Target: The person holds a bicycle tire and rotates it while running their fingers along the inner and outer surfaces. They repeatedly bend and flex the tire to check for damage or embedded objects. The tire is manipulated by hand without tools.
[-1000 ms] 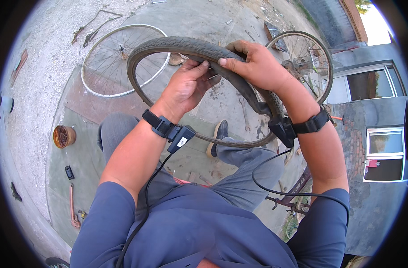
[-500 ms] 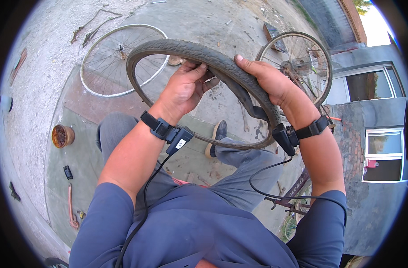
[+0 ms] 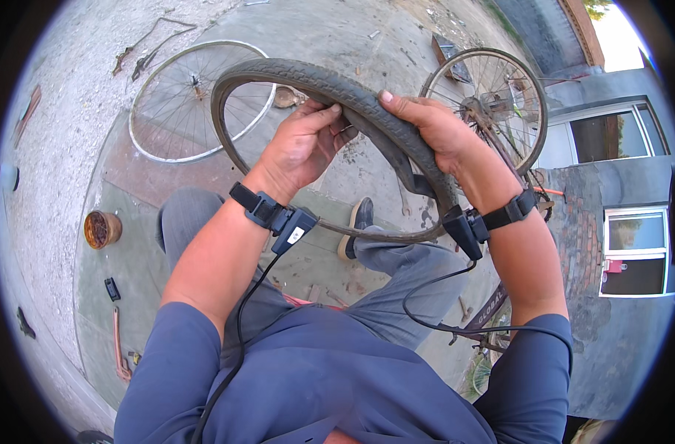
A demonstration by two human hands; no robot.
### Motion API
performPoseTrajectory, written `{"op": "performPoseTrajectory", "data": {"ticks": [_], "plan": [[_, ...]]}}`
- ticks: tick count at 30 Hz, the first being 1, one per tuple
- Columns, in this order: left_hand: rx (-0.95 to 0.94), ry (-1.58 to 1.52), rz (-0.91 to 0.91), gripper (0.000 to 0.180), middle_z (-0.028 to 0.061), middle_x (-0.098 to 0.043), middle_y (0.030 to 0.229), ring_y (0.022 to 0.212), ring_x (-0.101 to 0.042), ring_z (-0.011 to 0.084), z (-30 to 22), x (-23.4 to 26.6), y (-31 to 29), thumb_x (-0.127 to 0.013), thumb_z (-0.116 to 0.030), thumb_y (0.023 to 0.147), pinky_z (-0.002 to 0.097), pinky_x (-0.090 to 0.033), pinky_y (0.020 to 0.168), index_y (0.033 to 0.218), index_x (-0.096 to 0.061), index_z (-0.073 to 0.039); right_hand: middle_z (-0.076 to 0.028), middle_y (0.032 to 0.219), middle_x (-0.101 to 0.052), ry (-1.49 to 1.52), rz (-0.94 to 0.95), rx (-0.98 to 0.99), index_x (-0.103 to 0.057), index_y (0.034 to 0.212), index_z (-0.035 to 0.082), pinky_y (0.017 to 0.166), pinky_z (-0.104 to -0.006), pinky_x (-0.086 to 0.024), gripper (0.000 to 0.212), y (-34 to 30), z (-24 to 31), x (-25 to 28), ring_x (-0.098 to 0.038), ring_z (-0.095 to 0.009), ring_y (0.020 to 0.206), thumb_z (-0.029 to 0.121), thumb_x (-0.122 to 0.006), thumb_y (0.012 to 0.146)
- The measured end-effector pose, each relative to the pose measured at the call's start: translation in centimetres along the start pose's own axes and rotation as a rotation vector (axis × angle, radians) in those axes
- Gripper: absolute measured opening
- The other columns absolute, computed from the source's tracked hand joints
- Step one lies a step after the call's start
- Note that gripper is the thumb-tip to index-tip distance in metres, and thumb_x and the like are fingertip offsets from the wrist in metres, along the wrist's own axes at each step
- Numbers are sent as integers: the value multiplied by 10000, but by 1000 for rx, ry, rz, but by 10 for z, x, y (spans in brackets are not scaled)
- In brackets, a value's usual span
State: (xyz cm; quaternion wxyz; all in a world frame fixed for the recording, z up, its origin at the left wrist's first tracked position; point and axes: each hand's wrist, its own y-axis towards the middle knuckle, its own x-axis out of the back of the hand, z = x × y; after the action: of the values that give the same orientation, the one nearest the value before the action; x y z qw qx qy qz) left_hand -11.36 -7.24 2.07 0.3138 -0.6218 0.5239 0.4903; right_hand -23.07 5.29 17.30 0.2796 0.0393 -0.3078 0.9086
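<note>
A bicycle tire with a worn grey tread is held up in front of me, off any wheel. A dark inner tube hangs partly out along its inner side. My left hand is inside the ring, with thumb and fingers pinched at the upper inner edge beside the tube. Exactly what lies between those fingertips is hidden. My right hand is closed round the tire's right side, its thumb on the tread and its fingers mostly out of sight behind. Each wrist wears a black strapped device with a cable.
A bare spoked wheel rim lies at the far left. An upturned bicycle's wheel stands at the far right, near a metal box. A rusty can, a red-handled tool and a wrench lie on the ground.
The tire has shifted slightly, its right side moving a little left with my right hand. Both hands keep their hold, and the left fingers stay at the inner edge.
</note>
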Motion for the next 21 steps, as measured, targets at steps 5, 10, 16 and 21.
{"op": "performPoseTrajectory", "data": {"ticks": [5,10,16,21], "plan": [[2,-54,8,246,17,-648,1247,1217,-570,195,2,-4,-1,-528,-107,1009,419,-401,1113,1235,-619,-140,-125,774,-681,32,29,-16,-702,968,-56,503,-283,-485,513,5,-7,-2,-621,-150,602,452,-739,909],[16,-60,-2,265,25,-639,1272,1231,-563,199,1,-8,-4,-525,-107,1008,424,-398,1119,1257,-609,-136,-131,775,-682,10,-9,5,-697,977,-72,510,-281,-503,523,4,-3,-1,-637,-152,611,444,-745,906],[-13,-37,54,248,32,-644,1279,1241,-559,222,1,-7,-4,-552,-88,1002,438,-396,1123,1225,-650,-134,-112,807,-689,-1,-18,-18,-698,1035,-61,541,-283,-508,520,-2,2,0,-635,-147,637,448,-713,931],[-13,32,56,221,36,-648,1275,1234,-569,233,4,-3,-2,-564,-102,1012,469,-403,1119,1203,-668,-141,-99,851,-689,-25,14,-29,-700,1073,-36,558,-272,-493,532,-5,-2,0,-623,-140,675,481,-677,948]]}}
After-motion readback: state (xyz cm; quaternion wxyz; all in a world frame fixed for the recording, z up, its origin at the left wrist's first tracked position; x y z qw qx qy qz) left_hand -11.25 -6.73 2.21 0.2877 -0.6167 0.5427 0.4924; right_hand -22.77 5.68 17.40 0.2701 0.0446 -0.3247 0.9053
